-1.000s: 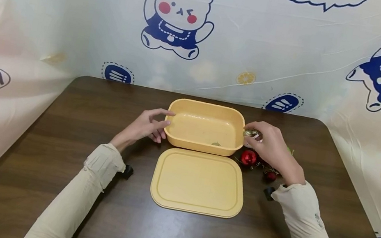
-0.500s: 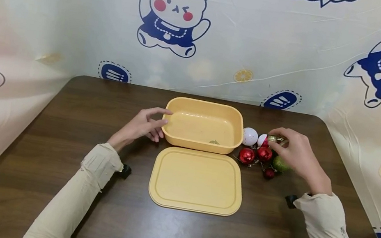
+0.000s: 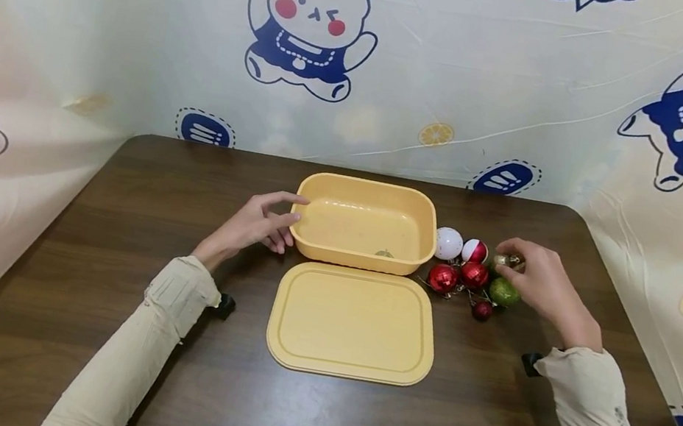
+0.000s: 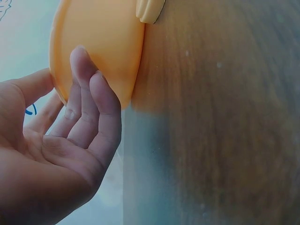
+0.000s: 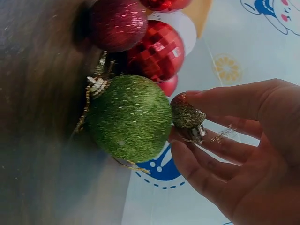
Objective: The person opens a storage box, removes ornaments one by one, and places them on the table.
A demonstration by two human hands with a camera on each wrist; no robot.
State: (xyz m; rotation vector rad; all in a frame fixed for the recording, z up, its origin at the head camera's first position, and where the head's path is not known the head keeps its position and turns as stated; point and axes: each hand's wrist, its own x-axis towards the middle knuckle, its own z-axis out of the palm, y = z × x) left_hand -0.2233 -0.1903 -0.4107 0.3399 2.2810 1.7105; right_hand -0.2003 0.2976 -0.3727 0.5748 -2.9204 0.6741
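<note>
A yellow plastic box (image 3: 361, 261) stands on the table. My left hand (image 3: 256, 220) holds its left end, thumb and index finger over the rim. In the left wrist view the other fingers (image 4: 105, 117) curl beside the outer wall. My right hand (image 3: 540, 274) pinches a small gold glitter Christmas ball (image 5: 187, 112) between thumb and fingers, right beside a green glitter ball (image 5: 131, 119). Left of that hand lie a white ball (image 3: 447, 244), a red-and-white ball (image 3: 475, 250), two shiny red balls (image 3: 442, 279) and a small dark red ball (image 3: 482, 310).
The yellow lid (image 3: 354, 324) lies flat in front of the box. Inside the box, near its front wall, is a small gold-green item (image 3: 385, 253), too small to identify. A printed bear curtain (image 3: 405, 67) hangs round the table (image 3: 187, 174).
My right hand has moved right, from the box's right end to beside the green ball. The white and red-and-white balls are now uncovered. My left hand stays at the box.
</note>
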